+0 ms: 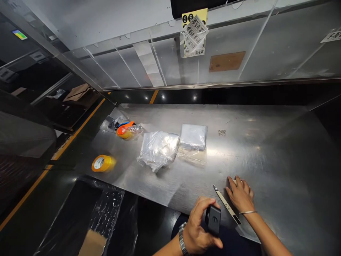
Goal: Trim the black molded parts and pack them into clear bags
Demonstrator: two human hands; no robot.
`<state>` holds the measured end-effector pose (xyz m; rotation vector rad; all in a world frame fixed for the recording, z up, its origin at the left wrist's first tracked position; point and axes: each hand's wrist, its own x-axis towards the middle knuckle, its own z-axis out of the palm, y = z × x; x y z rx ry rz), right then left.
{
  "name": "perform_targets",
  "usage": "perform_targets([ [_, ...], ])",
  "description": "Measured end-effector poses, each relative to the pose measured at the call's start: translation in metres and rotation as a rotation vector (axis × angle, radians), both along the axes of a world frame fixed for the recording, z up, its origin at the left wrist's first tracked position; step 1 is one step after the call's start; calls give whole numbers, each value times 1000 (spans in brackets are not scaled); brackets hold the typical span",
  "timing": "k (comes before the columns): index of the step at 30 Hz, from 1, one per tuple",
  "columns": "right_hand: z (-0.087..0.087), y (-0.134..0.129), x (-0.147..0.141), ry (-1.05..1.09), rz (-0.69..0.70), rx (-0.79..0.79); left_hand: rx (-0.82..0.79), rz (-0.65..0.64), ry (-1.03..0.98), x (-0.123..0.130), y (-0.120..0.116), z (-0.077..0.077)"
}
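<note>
My left hand (198, 227), with a metal watch on its wrist, grips a small black box-shaped device (214, 220) between thumb and fingers above the table's front edge. Over to the right, my right hand (241, 193) lies palm down on the metal table with its fingers curled over a small pale thing (234, 182). Most of that thing is hidden under the fingers. Just left of the right hand lies a slim knife (226, 204) with a pale handle marked "A26", its pointed tip facing away from me.
Clear plastic bags (160, 147) and a stack of clear bags (194, 137) lie mid-table. At the left are a yellow tape roll (102, 163) and an orange tape dispenser (125, 129). A black plastic-lined container (87, 206) stands below the front-left edge. Sticker sheets (195, 33) hang on the panel.
</note>
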<state>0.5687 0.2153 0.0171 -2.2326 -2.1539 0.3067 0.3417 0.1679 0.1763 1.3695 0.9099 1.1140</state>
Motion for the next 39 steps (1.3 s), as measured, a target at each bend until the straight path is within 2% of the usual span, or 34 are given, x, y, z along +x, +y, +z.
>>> perform_targets([
  [4,-8,5,20,-46,110,-101,1,-3,-21,4,2,0],
  [8,-5,5,36,-55,188,-144,-110,70,-91,12,2,5],
  [11,1,5,43,-63,171,-136,-122,142,200,17,6,21],
  [14,5,6,45,-59,138,-137,-175,68,489,20,10,40],
  [16,7,6,45,-42,112,-144,-254,0,525,21,9,47],
  [20,8,7,41,47,32,-158,-478,-124,407,21,7,44],
  [23,15,12,38,183,-48,-165,-614,-90,341,18,8,34],
  [25,30,15,35,315,-96,-171,-653,-52,285,17,9,26],
  [27,55,14,29,499,-100,-207,-665,-31,171,17,9,20],
  [29,88,6,20,712,-45,-282,-734,-3,-37,20,10,16],
  [31,121,-5,7,910,7,-375,-881,17,-306,23,10,16],
  [33,147,-14,-6,1222,-44,-528,-1035,0,-517,23,12,20],
  [36,163,-22,-20,1594,-251,-682,-1159,-34,-605,19,16,28],
  [39,160,-24,-24,1724,-388,-716,-1192,-44,-607,12,18,32],
])
